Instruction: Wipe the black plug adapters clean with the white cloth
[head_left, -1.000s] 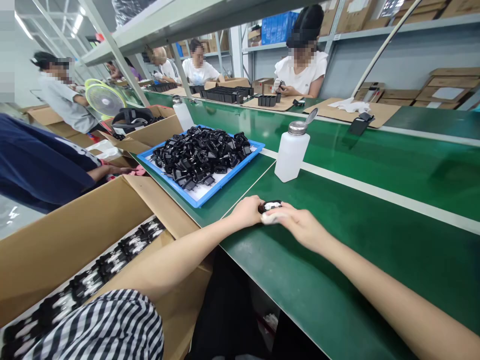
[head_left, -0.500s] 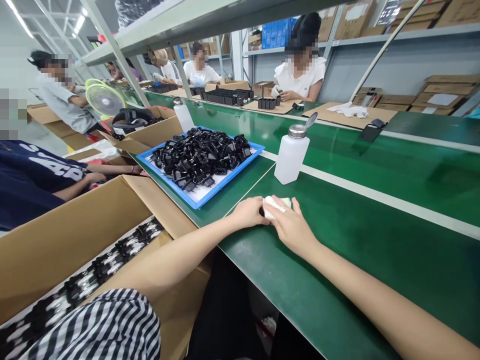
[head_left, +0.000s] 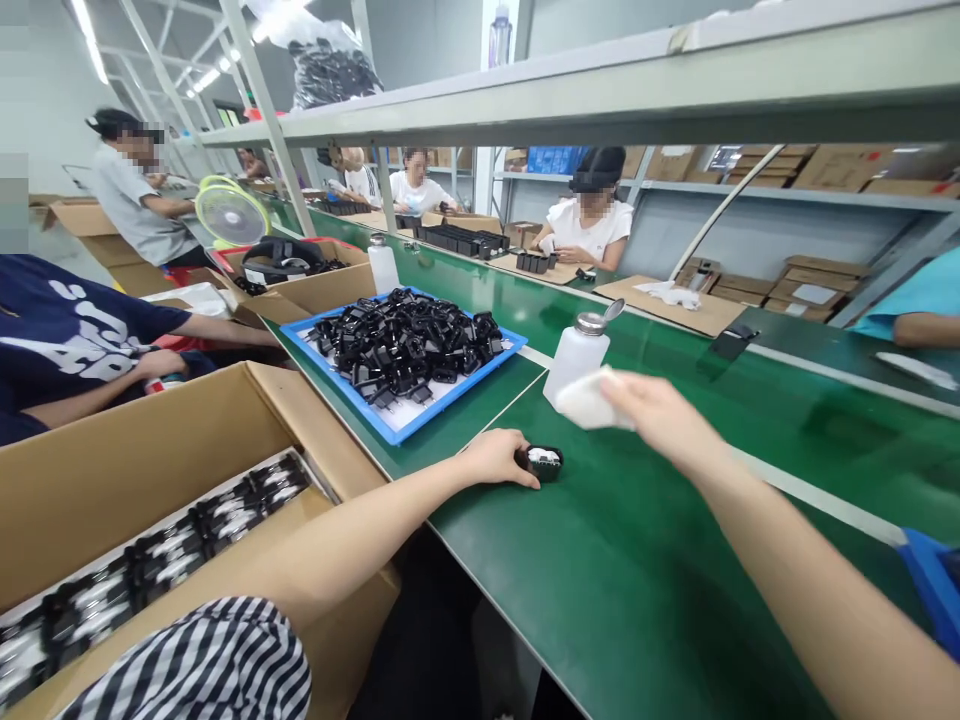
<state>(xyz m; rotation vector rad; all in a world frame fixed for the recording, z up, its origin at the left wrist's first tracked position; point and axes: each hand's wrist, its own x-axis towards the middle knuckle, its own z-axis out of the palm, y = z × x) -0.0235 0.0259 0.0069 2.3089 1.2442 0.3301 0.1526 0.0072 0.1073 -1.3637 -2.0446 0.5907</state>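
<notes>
My left hand (head_left: pixel 501 458) is closed on a small black plastic housing (head_left: pixel 553 472) with white parts showing in its open end, held at the green tabletop. In my right hand (head_left: pixel 652 405) is a folded white cloth (head_left: pixel 589 402), raised above the table and pinched between thumb and fingers. Just behind the cloth stands a white dispenser bottle (head_left: pixel 574 352) with a metal top, its lid flipped up; the cloth overlaps its lower part in view. A blue tray (head_left: pixel 427 417) heaped with black plug adapters (head_left: pixel 409 340) lies to the left of the bottle.
A cardboard box (head_left: pixel 217 420) with rows of black-and-white parts stands by my left arm. Another white bottle (head_left: pixel 382 265) is behind the tray. A blue bin edge (head_left: pixel 926 575) shows at right. A shelf (head_left: pixel 600 85) hangs overhead. Co-workers sit left and across the table.
My right hand has lifted the cloth up and right, away from my left hand, uncovering the black housing. The camera view has tilted up and turned slightly.
</notes>
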